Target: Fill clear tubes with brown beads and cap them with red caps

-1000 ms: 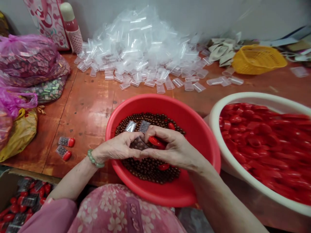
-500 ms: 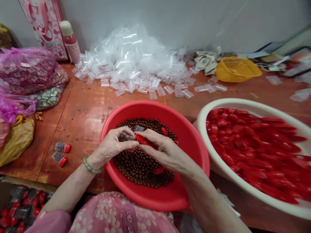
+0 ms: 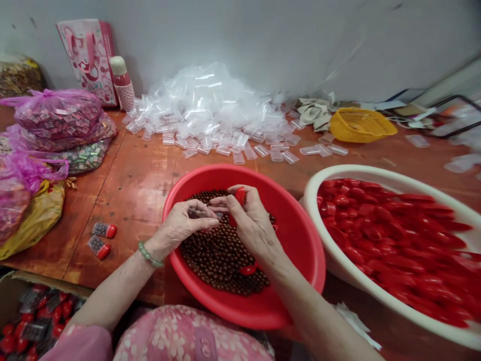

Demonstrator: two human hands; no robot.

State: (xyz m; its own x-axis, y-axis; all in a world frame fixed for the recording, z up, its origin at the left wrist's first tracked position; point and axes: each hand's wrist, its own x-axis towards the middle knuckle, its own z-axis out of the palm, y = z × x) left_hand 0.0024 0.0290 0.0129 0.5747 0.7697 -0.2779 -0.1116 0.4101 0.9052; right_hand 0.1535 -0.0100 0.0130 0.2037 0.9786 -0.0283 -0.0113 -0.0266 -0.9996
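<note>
The relation to mind is between your two hands: the clear case (image 3: 196,212) sits to the left, the red cap (image 3: 240,194) just to its right, with only your fingertips between them. Your left hand (image 3: 179,223) pinches the case between thumb and fingers, and dark contents show through its wall. Most of it is covered, but its long axis seems to run across, roughly along the tabletop's (image 3: 145,200) near edge. Your right hand (image 3: 256,231) is closed around the cap, its thumb across the red; the upper part stands up, more toward the far edge than sideways, so cap and case look crosswise rather than in line. Red shows on both sides of that thumb, and you cannot tell here whether it is one cap or two. The right fingertips reach left to the case's end; whether they touch it is unclear. The right hand alone has the cap, so that is the nearer hand to it.

Both hands are over the red bowl (image 3: 300,293), which juts past the tabletop's near edge and carries brown beads (image 3: 221,258). Two filled cases (image 3: 102,229) lie left of the bowl, toward that same edge. The white tub (image 3: 338,173) of red caps stands on your right.
</note>
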